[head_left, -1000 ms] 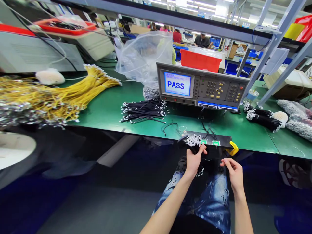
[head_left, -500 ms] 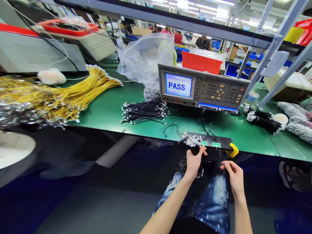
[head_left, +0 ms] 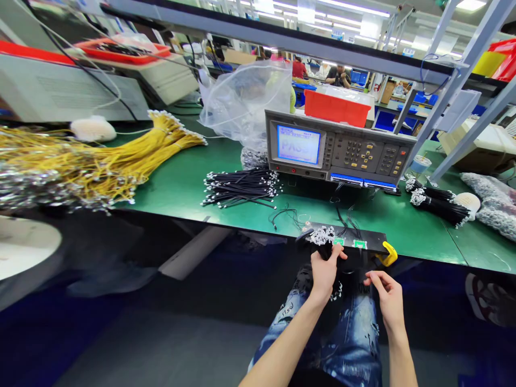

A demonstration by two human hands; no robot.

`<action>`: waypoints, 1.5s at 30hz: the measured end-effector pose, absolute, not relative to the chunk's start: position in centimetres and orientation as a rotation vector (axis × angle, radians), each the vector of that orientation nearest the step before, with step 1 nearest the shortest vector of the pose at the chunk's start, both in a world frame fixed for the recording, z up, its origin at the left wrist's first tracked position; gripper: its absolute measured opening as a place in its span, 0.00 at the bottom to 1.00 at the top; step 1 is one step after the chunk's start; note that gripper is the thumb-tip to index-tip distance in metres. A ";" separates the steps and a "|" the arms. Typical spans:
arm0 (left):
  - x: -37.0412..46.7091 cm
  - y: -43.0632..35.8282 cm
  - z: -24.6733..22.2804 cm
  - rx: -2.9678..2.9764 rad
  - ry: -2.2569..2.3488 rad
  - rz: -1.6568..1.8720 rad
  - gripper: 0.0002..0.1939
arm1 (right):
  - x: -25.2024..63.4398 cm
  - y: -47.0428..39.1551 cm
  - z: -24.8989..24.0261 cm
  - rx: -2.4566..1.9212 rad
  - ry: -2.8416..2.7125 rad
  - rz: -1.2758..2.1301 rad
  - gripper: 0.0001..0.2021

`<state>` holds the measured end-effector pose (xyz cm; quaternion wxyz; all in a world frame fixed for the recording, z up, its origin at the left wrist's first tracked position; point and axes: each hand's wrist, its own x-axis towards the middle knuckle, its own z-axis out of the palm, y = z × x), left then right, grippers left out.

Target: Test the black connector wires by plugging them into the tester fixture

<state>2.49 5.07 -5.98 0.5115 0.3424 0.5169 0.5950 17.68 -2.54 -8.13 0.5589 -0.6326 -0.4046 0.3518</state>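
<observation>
Left hand (head_left: 324, 275) curled, right hand (head_left: 389, 298) pinched

Wide green tabletop (head_left: 181, 196): smooth, glossy sheen. Hand-held bunch of black cables with white connectors (head_left: 322, 235): plastic ends, matt sleeving. Long yellow wire bundle (head_left: 133, 153): plastic-coated, slightly shiny, metallic-looking glinting ends. Clear crumpled bag (head_left: 245, 102): thin, wrinkled, shiny plastic. Boxy grey instrument (head_left: 371, 145): matt casing. Rectangular red bin (head_left: 336, 107): smooth plastic. Faded blue jeans (head_left: 355, 322): rough, frayed denim. Curved yellow clamp handle (head_left: 389, 255): smooth plastic.

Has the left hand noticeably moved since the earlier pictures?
No. Judged against the yellow clamp, the left hand keeps practically the same place, off to its left; only the whole view has shifted slightly.
</observation>
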 end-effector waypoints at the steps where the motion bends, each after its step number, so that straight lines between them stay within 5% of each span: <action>1: 2.4 5.1 -6.0 0.825 1.235 1.426 0.17 | 17.6 -2.5 -8.1 -1.488 -0.963 0.834 0.21; 14: 0.6 4.7 -4.5 0.799 1.075 1.255 0.21 | 15.6 2.5 -6.5 -1.367 -0.963 0.900 0.26; 26: -1.5 3.0 -4.1 0.816 0.917 1.097 0.21 | 16.2 -0.7 -5.0 -1.022 -0.817 1.195 0.18; 45: -1.9 1.2 -2.0 0.825 0.757 0.820 0.20 | 14.1 -0.5 -2.4 -1.188 -1.067 1.053 0.14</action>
